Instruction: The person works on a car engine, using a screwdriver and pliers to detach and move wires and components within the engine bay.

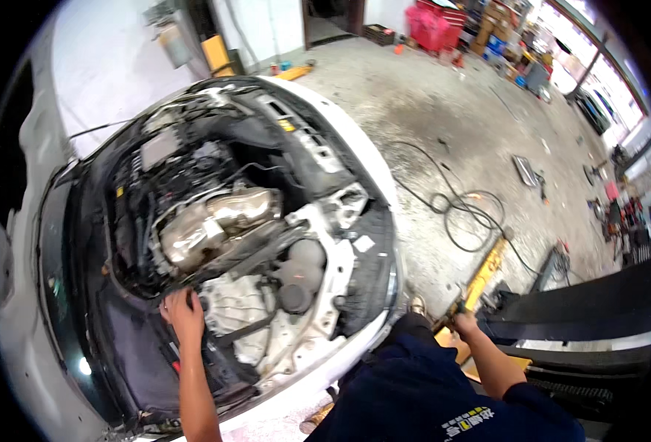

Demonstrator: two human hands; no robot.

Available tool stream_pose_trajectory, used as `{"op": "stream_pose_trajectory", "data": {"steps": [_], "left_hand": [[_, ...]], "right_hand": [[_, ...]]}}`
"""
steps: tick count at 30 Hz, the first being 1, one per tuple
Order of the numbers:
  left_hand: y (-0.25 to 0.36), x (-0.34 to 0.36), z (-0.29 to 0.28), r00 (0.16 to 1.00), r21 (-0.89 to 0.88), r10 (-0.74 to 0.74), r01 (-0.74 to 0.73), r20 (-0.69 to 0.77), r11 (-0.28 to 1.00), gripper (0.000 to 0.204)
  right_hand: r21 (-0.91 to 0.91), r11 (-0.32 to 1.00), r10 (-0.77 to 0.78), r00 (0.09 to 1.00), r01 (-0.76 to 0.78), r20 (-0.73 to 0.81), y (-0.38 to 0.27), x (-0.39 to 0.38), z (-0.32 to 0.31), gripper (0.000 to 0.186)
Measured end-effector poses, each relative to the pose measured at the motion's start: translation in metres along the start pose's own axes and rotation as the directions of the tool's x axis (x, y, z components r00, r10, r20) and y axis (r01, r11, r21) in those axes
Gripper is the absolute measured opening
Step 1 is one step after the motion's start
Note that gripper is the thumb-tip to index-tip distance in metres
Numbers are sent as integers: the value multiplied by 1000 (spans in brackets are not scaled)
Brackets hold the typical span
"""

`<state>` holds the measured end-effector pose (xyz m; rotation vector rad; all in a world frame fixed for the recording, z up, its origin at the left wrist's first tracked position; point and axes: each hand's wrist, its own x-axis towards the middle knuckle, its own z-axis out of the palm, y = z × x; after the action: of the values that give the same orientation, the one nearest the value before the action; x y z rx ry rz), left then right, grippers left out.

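My left hand (183,311) reaches into the open engine bay of a white car. Its fingers are curled at a small black part (190,297) by the rear edge of the engine; what that part is cannot be made out. Just ahead of this hand lies a shiny metal heat shield (218,225), with a pale cast housing (233,309) to its right. Low at my right side, my right hand (465,323) is closed around something dark and small, beside a yellow lift arm (486,272). Its fingers partly hide what they hold.
The car's white front edge (362,125) curves between me and the floor. A black hose or cable (450,210) lies coiled on the concrete. To my right is a long black bumper-like panel (583,309). Farther off stand a red cabinet (443,26) and several boxes (498,26).
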<state>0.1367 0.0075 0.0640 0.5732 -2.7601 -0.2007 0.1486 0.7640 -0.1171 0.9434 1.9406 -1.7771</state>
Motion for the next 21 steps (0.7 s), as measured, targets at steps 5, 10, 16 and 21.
{"op": "stream_pose_trajectory", "data": {"steps": [5,10,16,21], "left_hand": [[141,-120,84,940,-233,-261,311,220,921,26],[283,-172,187,913,-122,-366,390,178,913,55],[385,-136,266,545,108,-828,823,131,558,83],[412,-105,284,377,196,-920,915,-105,352,85]], "right_hand": [[-680,575,-544,833,455,97,-69,85,-53,55],[-747,419,-516,812,516,271,-141,185,-120,63],[-779,283,-427,801,560,420,-235,267,-237,57],[-832,101,-402,787,545,467,-316,349,-290,51]]}}
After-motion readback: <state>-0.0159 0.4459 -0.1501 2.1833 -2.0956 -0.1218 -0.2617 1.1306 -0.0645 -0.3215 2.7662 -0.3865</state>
